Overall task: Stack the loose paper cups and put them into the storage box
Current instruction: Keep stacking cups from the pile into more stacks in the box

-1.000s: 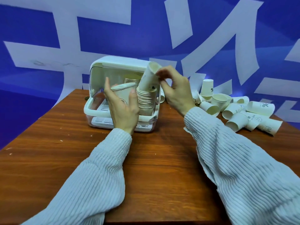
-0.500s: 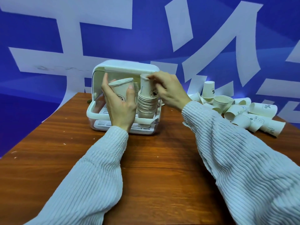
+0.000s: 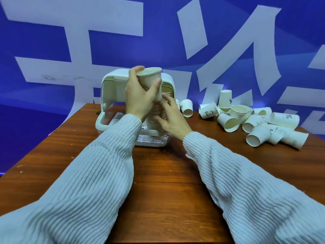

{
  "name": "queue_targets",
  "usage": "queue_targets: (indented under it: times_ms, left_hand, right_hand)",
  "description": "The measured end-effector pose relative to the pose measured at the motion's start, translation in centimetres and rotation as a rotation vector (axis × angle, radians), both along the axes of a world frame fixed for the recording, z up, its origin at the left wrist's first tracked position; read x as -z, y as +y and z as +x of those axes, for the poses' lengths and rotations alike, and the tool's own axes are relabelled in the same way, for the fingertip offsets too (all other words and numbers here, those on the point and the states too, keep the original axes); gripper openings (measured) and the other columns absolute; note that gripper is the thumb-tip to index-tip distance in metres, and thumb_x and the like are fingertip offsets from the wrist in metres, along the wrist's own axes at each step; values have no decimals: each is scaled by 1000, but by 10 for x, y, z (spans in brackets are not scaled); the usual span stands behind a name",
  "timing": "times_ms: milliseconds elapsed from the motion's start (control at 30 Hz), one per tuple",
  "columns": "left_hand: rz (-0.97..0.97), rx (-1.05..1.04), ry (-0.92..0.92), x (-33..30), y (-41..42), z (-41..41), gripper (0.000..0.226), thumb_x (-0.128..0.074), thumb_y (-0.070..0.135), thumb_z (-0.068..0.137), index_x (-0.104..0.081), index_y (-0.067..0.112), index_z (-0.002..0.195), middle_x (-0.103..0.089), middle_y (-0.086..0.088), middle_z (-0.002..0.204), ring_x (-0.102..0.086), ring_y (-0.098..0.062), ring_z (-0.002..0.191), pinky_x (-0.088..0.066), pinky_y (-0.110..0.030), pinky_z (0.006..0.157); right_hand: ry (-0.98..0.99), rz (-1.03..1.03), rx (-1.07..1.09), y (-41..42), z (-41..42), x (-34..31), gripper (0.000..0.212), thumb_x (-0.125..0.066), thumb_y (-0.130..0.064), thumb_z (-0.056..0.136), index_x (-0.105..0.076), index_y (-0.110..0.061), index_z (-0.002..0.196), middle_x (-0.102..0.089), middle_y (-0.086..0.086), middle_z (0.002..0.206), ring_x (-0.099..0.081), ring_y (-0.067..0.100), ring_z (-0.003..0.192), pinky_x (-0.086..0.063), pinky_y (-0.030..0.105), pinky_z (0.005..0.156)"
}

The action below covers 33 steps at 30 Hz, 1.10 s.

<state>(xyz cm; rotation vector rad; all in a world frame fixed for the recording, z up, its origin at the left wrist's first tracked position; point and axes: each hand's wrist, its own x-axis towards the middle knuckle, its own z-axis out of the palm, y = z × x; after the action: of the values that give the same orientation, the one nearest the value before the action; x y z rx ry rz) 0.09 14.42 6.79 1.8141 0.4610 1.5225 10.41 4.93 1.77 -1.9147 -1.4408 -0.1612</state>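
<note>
Head camera, looking down over a wooden worktop (image 3: 158,182): a person's left hand (image 3: 139,97) grips a single paper cup (image 3: 151,81), fingers and thumb curled round its wall, the cup upright with its mouth up and raised in front of the storage box (image 3: 112,95). Just below it stands a stack of nested cups (image 3: 156,113), rising from the box's slatted tray at the front right. The right hand (image 3: 173,120) is at the stack's right side, fingers spread and only loosely bent; whether they touch the stack cannot be told through the blur. The white box sits at the far middle of the worktop, its domed lid rolled back over the top. To the right, well apart from the box, a heap of loose cups (image 3: 255,120) lies scattered, most on their sides with mouths toward the camera, one standing upside down on the pile. Both arms wear pale ribbed sleeves (image 3: 98,182). Behind the worktop hangs a blue backdrop (image 3: 52,103) with large white characters.
</note>
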Motion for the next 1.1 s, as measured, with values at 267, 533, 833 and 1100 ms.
queue_targets:
  times_ms: [267,533,833,1100]
  left_hand:
    - [96,-41,136,10,9,6,46,-76,38,87,-58,16,124,-60,1,121,-54,-12,108,-43,-25,95]
    - [436,-167,609,4,25,8,55,-65,54,81,-58,22,126,-60,-3,125,-61,-32,109,-48,-44,91]
    - [637,-322,539,40,22,7,57,-41,57,100,-55,18,139,-53,-9,134,-50,-29,109,-42,-45,90]
    - [309,0,753,47,14,11,90,-45,70,90,-18,22,161,-26,-7,160,-46,-35,136,-42,-52,108]
  right_hand:
    - [336,249,95,2,2,9,81,-89,-24,76,-29,-40,127,-59,-3,131,-66,18,117,-53,48,102]
    - [407,233,13,6,-4,12,110,-79,-42,69,-11,-47,155,-48,3,153,-62,21,127,-50,50,107]
    - [481,254,67,5,-14,36,98,-78,-34,84,-14,-56,155,-46,-9,158,-52,16,139,-46,47,114]
    - [329,263,136,11,-18,55,96,-66,-20,84,-14,-29,164,-33,-3,167,-30,16,153,-28,48,124]
